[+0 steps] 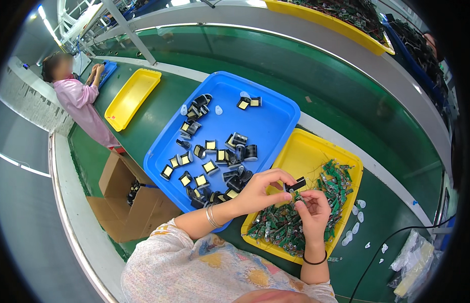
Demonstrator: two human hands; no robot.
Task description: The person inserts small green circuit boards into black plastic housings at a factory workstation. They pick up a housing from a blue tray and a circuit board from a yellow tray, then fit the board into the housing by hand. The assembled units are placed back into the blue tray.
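Above the yellow tray [301,146], my two hands meet. My left hand [262,192], with silver bangles at its wrist, pinches a small black plastic part [297,184]. My right hand [313,208] is closed with its fingertips at a small green circuit board [295,196], right against the black part. Whether the board sits inside the part is hidden by the fingers. Many green circuit boards with thin wires [280,224] lie heaped in the tray below. Beside my left forearm, a blue tray [265,118] holds many black housings with pale yellow squares [210,167].
Clear plastic pieces [360,216] and plastic bags [414,260] lie on the green bench at right, near a black cable [381,242]. A cardboard box [144,209] stands lower left. Farther left are another yellow tray [118,108] and a person in pink [78,98].
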